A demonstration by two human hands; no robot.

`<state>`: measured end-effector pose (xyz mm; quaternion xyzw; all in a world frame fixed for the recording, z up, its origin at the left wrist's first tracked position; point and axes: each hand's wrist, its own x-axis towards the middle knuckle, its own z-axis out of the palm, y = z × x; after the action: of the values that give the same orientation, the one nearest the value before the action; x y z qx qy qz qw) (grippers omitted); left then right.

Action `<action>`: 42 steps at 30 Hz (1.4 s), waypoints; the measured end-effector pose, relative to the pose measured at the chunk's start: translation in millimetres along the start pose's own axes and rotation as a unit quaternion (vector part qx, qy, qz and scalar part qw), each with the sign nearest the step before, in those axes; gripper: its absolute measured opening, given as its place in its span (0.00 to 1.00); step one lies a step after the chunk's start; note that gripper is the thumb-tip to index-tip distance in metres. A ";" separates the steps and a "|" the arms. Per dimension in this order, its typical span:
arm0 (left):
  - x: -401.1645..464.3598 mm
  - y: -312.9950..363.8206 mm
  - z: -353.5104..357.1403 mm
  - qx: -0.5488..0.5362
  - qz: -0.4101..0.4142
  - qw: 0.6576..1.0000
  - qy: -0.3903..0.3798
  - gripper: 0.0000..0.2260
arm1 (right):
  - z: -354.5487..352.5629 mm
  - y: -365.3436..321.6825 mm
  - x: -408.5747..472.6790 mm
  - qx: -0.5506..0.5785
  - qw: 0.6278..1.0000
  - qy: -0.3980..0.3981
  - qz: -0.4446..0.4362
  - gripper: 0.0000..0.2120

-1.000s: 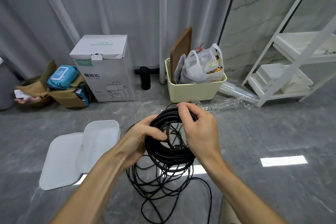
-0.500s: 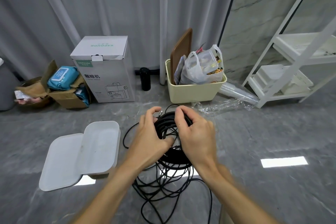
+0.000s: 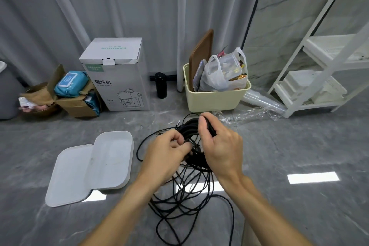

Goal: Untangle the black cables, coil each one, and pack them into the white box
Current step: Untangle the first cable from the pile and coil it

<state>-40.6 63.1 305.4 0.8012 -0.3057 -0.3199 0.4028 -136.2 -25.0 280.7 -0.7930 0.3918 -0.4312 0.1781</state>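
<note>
A bundle of black cables is held above the grey floor between both hands. My left hand grips strands at the bundle's left side, fingers curled round them. My right hand grips the coiled part at the top right, thumb over the cable. Loose tangled loops hang down and spread on the floor below my wrists. The white box lies open on the floor to the left, with its white lid leaning beside it; nothing shows inside the box.
Along the curtain stand a white coffee-machine carton, a torn brown box with blue packs, a black bottle and a cream bin with a bag. A white shelf rack stands at right, clear plastic cups beside it.
Both hands have moved the coil away from me and lower. My left hand shifted from under the coil to gripping strands on its left side. The right hand's grip stays on the top.
</note>
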 end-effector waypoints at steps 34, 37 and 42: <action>19.6 -14.9 -36.0 -0.164 0.064 0.981 -0.079 0.08 | -37.5 11.9 35.2 0.331 0.881 -0.051 0.335 0.16; 20.8 -15.9 -36.1 -0.173 0.059 0.981 -0.064 0.17 | -39.5 6.6 36.9 0.366 0.856 -0.059 0.359 0.13; 18.7 -13.6 -36.8 -0.186 0.073 0.975 -0.093 0.18 | -39.2 -0.9 35.2 0.415 0.822 -0.083 0.381 0.09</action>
<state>1.9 72.3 306.3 0.6547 -0.3349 -0.4139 0.5366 -156.7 -49.6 322.5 -0.4646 0.4308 -0.3832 0.6721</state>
